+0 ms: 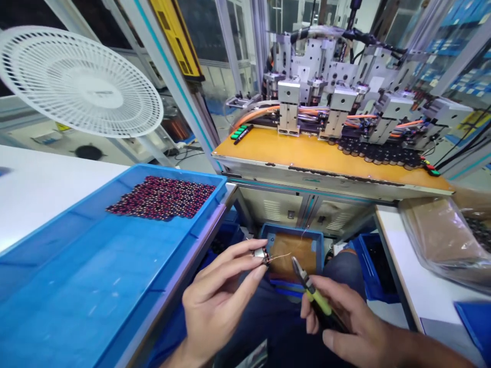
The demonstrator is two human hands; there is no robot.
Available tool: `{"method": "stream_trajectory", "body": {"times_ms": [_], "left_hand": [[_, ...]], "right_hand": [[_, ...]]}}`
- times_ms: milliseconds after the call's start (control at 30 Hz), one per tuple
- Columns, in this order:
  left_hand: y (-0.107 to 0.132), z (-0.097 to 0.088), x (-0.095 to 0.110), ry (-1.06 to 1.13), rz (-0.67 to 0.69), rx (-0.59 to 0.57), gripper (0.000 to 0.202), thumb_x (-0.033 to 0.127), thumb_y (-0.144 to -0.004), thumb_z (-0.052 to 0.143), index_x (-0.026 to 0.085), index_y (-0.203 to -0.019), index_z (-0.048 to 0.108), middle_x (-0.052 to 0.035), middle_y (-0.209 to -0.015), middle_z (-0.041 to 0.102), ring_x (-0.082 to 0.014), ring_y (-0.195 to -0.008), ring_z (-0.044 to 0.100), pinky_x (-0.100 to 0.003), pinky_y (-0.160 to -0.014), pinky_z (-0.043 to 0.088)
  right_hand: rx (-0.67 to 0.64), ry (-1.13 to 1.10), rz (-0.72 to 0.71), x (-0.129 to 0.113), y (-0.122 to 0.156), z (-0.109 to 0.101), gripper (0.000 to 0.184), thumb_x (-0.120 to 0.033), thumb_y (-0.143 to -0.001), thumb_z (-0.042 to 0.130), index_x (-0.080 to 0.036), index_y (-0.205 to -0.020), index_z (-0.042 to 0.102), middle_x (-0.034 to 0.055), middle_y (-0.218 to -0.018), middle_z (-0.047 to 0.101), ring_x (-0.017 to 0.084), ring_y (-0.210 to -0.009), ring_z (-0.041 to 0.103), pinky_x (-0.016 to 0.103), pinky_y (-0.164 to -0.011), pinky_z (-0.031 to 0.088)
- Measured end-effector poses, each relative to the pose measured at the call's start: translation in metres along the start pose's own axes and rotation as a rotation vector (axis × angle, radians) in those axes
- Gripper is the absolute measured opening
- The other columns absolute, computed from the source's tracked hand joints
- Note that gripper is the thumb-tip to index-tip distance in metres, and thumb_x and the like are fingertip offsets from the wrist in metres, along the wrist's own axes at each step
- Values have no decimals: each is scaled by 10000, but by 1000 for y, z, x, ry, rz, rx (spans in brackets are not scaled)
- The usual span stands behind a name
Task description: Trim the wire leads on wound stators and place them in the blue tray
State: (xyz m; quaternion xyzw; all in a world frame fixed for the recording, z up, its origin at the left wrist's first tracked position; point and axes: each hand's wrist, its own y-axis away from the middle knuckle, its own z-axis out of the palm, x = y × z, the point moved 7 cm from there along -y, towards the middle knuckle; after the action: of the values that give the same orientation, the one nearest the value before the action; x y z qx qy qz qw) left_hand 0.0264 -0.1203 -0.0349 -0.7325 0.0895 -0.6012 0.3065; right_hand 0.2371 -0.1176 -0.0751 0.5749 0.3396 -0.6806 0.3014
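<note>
Between the thumb and fingers of my left hand is a small wound motor stator, silvery with dark parts. Thin copper wire ends stick out from it to the right. My right hand is wrapped around a pair of pliers with yellow-green and black handles. The pliers' tip points up and left, just right of the wire ends and apart from them. Whether the jaws are parted is too small to tell.
On the left, a blue tray holds many small dark-red wound parts. A white fan stands behind it. Ahead is a multi-head machine on an orange-topped bench. Below sits a blue bin; plastic-wrapped cardboard lies right.
</note>
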Motion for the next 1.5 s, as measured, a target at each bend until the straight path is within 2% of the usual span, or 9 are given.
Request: {"method": "stream_trajectory", "body": {"times_ms": [100, 300, 567, 700, 800, 867, 1000, 1233, 1500], "left_hand": [[-2, 6, 0, 0, 14, -19, 359, -27, -810, 682, 255, -1023, 745, -1, -1130, 758, -150, -1030, 718, -266, -873, 612], [-3, 6, 0, -27, 21, -31, 370, -44, -802, 678, 246, -1023, 739, -2, -1139, 755, -136, -1030, 718, -236, -870, 607], [0, 3, -6, -51, 4, -38, 387, -46, -801, 682, 249, -1046, 736, -9, -1156, 749, -136, -1048, 712, -246, -907, 596], [0, 5, -4, -57, 9, -44, 369, -38, -798, 689, 248, -1028, 737, -13, -1132, 755, -137, -1031, 717, -243, -898, 597], [-1, 6, -2, -68, 18, -53, 348, -29, -799, 694, 242, -1014, 736, -36, -1125, 757, -159, -1015, 727, -264, -873, 610], [-1, 7, -2, -59, 25, -65, 326, -19, -811, 682, 233, -1012, 732, -61, -1130, 750, -180, -1006, 730, -284, -845, 623], [-1, 6, 3, 6, 112, -86, 360, -57, -784, 672, 216, -1018, 695, -84, -1082, 727, -215, -1070, 703, -306, -833, 634], [-6, 1, 10, 223, 154, -44, 726, -192, -663, 676, 280, -1193, 517, -32, -1128, 710, -205, -986, 751, -319, -823, 658], [0, -3, 6, 183, 161, -26, 720, -178, -663, 699, 263, -1207, 531, -27, -1117, 770, -231, -1011, 756, -398, -951, 622]], "right_hand": [[-4, -17, -15, -5, -8, 0, 745, -56, -888, 545, -385, -1518, 323, 82, -1223, 557, 191, -1136, 573, 456, -1037, 442], [-19, 43, 15, -5, -27, 0, 762, -38, -801, 546, -261, -1510, 378, 111, -1177, 590, 217, -1099, 583, 466, -1014, 456], [-13, 1, 30, -6, -35, 4, 609, -104, -863, 525, -242, -1450, 444, 73, -1001, 578, 134, -797, 557, 333, -752, 506], [62, 119, 79, -6, -37, 4, 321, -157, -831, 557, -154, -1136, 657, 22, -786, 548, 104, -648, 483, 246, -598, 451], [119, 177, 170, -1, -35, 1, 179, -185, -819, 571, -136, -948, 685, 3, -723, 519, 94, -623, 448, 230, -570, 417], [128, 149, 202, 3, -32, -2, 278, -197, -843, 568, -148, -1098, 668, 15, -786, 549, 98, -657, 476, 252, -621, 452], [124, 64, 131, 2, -22, -12, 563, -194, -908, 554, -245, -1458, 445, 88, -1071, 590, 151, -888, 594, 377, -855, 529], [71, 61, 38, -12, -4, -16, 619, -138, -954, 543, -403, -1494, 393, 84, -1187, 562, 163, -1018, 614, 408, -949, 521], [11, 70, 15, -25, -15, -1, 627, -205, -943, 575, -307, -1527, 369, 115, -1162, 593, 187, -1001, 613, 440, -936, 524]]}}
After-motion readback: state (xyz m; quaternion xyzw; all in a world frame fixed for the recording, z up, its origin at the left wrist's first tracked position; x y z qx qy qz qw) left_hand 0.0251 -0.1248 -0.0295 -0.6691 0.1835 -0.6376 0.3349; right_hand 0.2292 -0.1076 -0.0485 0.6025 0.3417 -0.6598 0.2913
